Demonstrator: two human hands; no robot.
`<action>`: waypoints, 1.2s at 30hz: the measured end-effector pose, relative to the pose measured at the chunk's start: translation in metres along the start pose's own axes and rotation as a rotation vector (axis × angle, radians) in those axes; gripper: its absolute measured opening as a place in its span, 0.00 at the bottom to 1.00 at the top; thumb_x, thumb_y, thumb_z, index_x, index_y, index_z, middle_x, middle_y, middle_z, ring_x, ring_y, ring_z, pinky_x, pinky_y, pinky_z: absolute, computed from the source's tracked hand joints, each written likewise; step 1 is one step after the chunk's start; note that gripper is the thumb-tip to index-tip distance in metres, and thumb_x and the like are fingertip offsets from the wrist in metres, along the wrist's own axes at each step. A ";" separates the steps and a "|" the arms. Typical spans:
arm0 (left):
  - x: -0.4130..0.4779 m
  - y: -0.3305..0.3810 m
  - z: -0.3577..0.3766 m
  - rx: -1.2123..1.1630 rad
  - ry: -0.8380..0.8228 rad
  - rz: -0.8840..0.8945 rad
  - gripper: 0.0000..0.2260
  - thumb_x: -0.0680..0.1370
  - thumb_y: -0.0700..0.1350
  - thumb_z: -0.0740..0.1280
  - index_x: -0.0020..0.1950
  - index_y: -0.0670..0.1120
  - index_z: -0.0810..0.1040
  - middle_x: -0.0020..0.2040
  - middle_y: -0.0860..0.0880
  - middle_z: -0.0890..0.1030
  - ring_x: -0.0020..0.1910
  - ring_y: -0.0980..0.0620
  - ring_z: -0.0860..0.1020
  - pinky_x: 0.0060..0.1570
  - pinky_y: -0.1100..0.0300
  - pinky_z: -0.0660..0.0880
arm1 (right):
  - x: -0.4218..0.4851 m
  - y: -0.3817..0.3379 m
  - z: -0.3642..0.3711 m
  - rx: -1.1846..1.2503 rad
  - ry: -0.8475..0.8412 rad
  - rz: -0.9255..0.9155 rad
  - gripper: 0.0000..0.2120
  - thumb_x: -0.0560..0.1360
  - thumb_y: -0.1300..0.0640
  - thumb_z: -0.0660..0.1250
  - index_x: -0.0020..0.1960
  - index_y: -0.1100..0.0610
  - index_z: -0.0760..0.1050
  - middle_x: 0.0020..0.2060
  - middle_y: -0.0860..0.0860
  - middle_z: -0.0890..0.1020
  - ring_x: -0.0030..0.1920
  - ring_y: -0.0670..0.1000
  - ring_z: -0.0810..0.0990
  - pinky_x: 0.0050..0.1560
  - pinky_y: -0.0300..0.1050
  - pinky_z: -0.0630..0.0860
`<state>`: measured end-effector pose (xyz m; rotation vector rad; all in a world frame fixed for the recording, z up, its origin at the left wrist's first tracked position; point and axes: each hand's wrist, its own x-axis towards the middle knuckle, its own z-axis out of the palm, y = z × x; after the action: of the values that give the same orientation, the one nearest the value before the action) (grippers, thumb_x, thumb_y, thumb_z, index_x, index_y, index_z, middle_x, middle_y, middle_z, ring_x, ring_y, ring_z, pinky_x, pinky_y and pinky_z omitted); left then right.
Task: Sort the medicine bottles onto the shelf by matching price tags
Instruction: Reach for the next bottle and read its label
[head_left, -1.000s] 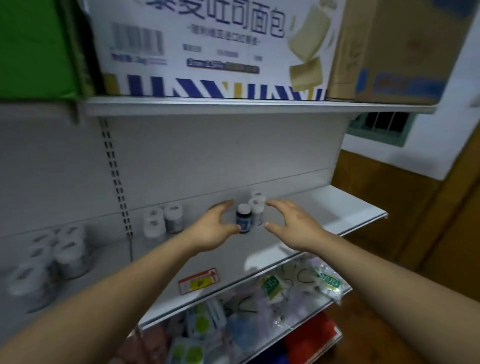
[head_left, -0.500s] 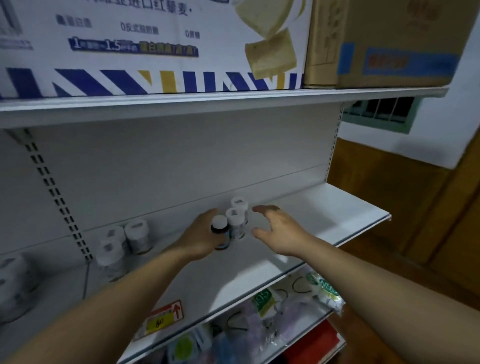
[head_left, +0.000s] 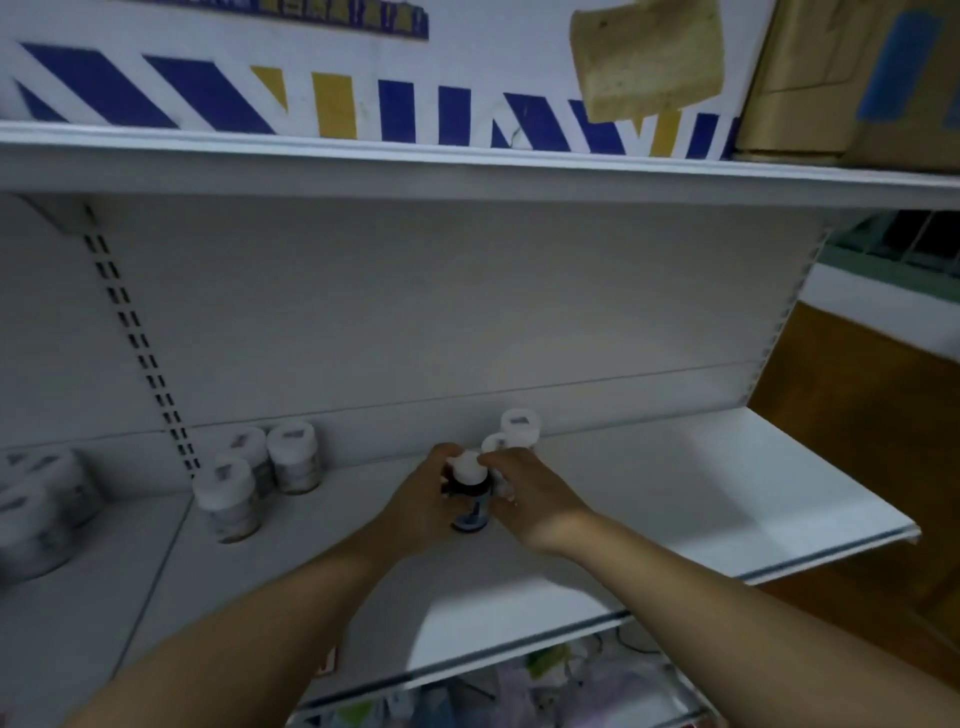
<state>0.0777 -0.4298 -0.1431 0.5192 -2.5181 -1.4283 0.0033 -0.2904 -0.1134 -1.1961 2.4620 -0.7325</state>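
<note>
Gripping small dark bottle with white cap (head_left: 470, 499) in left hand (head_left: 421, 499), fingers curled round side; pinching cap with right hand (head_left: 530, 493). Held upright, base on white metal shelf (head_left: 727, 493). Just behind right hand: two white-capped white bottles (head_left: 520, 427), crowding back. Well left: three white-lidded jars (head_left: 260, 467). Overhead: upper white shelf (head_left: 467, 171) bearing blue-and-yellow striped white carton (head_left: 208, 78), brown cardboard box (head_left: 857, 78).

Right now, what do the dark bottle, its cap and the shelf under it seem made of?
The dark bottle: tinted plastic or glass, glossy; blur leaves it open. The white cap: matte plastic, evenly dull. The shelf: probably painted sheet metal, smooth white with a thin front lip.
</note>
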 end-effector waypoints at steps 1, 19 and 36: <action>-0.007 0.005 0.003 -0.007 0.024 -0.005 0.21 0.73 0.35 0.68 0.56 0.55 0.63 0.48 0.55 0.73 0.49 0.51 0.76 0.50 0.62 0.75 | 0.000 0.003 -0.002 -0.001 -0.013 -0.021 0.25 0.78 0.59 0.61 0.73 0.53 0.58 0.71 0.54 0.64 0.69 0.53 0.65 0.67 0.40 0.61; -0.149 0.151 0.039 -0.411 0.221 0.028 0.25 0.72 0.31 0.67 0.59 0.58 0.71 0.58 0.47 0.77 0.53 0.46 0.80 0.55 0.50 0.78 | -0.116 -0.003 -0.096 0.798 -0.112 -0.307 0.20 0.79 0.65 0.57 0.62 0.43 0.64 0.55 0.52 0.76 0.52 0.48 0.78 0.44 0.41 0.79; -0.314 0.229 -0.016 -0.420 0.251 0.403 0.25 0.71 0.35 0.70 0.62 0.58 0.71 0.53 0.44 0.79 0.48 0.51 0.82 0.43 0.65 0.78 | -0.265 -0.132 -0.123 0.867 0.091 -0.576 0.15 0.78 0.58 0.59 0.55 0.37 0.71 0.51 0.54 0.78 0.51 0.51 0.80 0.44 0.47 0.80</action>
<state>0.3254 -0.2102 0.0618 0.0972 -1.9132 -1.5503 0.1888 -0.1098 0.0759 -1.4636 1.4841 -1.7834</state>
